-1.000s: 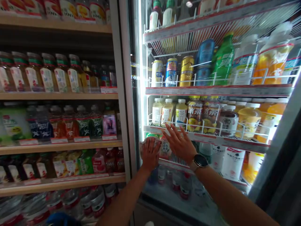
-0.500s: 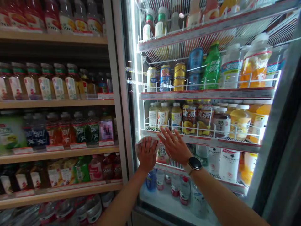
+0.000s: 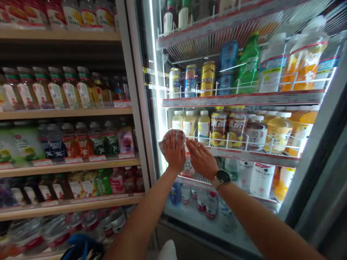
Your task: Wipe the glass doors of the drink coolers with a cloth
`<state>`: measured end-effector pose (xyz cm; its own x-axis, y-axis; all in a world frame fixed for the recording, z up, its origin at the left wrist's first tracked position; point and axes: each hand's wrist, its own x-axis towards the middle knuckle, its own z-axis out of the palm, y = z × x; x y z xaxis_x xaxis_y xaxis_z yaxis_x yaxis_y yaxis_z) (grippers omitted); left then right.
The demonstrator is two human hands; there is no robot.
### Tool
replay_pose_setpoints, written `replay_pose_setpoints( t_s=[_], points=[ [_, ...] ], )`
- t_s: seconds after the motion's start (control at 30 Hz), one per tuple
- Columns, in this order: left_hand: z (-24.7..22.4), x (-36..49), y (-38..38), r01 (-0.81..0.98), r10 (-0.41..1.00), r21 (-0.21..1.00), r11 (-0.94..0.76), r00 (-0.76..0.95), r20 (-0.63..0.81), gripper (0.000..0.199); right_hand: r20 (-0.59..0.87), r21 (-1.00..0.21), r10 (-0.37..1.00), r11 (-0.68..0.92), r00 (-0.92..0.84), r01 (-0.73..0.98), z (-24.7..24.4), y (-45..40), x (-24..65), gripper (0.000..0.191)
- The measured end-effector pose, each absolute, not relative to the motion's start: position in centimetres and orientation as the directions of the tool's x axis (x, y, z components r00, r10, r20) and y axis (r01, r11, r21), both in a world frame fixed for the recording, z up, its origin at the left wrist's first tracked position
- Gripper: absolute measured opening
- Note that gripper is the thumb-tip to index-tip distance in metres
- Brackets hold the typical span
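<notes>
A pale greyish cloth (image 3: 165, 144) lies under my left hand (image 3: 175, 150), which presses it flat against the fridge's glass door (image 3: 151, 119). The cloth's edges stick out past the fingers on the left and at the top. Just to the right, my right hand (image 3: 202, 159) has its fingers stretched out and close together, with the tips by the cloth's right side. It holds nothing, and I cannot tell whether its palm touches the glass. A dark-faced watch (image 3: 222, 176) sits on the right wrist. Behind the hands, tea bottles (image 3: 203, 126) are partly covered.
Inside the lit fridge, wire shelves hold cans (image 3: 208, 78), a green bottle (image 3: 248, 63) and other drinks. Wooden shelves (image 3: 67, 113) with rows of bottles stand on the left. A fridge frame (image 3: 311, 144) runs down the right. Something blue and black (image 3: 82, 247) shows at the bottom.
My left hand and the cloth have moved up and slightly right over the glass. My right hand's fingers, spread before, are now closer together and nearer the cloth. The view has shifted slightly.
</notes>
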<state>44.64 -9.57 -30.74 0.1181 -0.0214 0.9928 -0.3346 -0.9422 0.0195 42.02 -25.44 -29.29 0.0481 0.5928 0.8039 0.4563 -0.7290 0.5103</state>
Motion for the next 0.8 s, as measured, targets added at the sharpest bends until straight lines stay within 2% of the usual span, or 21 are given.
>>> replay_pose_setpoints(
  t_s=[0.1, 0.2, 0.33, 0.6, 0.7, 0.8],
  points=[
    [-30.7, 44.5, -9.4, -0.362, -0.042, 0.019, -0.932, 0.159, 0.986, 0.058, 0.797, 0.474, 0.593, -0.731, 0.113, 0.490, -28.6, -27.0, 41.2, 0.066],
    [-30.5, 44.4, -10.1, -0.393, -0.003, 0.060, -0.917, 0.158, 0.987, 0.057, 0.830, 0.430, 0.540, -0.780, 0.142, 0.455, -28.2, -29.1, 40.6, 0.070],
    [-31.4, 44.1, -11.5, -0.382, 0.032, 0.072, -0.921, 0.110, 0.993, 0.058, 0.834, 0.457, 0.540, -0.791, 0.112, 0.407, -28.8, -30.5, 40.7, 0.070],
    [-38.5, 42.4, -12.5, -0.378, -0.190, -0.131, -0.916, 0.124, 0.974, 0.057, 0.853, 0.448, 0.516, -0.802, 0.082, 0.395, -29.4, -30.0, 41.2, 0.071],
    [-36.4, 42.2, -12.5, -0.382, -0.210, -0.142, -0.913, 0.143, 0.967, 0.057, 0.849, 0.445, 0.519, -0.802, 0.096, 0.399, -29.4, -30.1, 41.2, 0.071],
    [-31.2, 42.3, -12.7, -0.380, -0.149, -0.081, -0.921, 0.152, 0.977, 0.056, 0.845, 0.442, 0.523, -0.801, 0.112, 0.404, -29.5, -30.2, 41.2, 0.070]
  ],
)
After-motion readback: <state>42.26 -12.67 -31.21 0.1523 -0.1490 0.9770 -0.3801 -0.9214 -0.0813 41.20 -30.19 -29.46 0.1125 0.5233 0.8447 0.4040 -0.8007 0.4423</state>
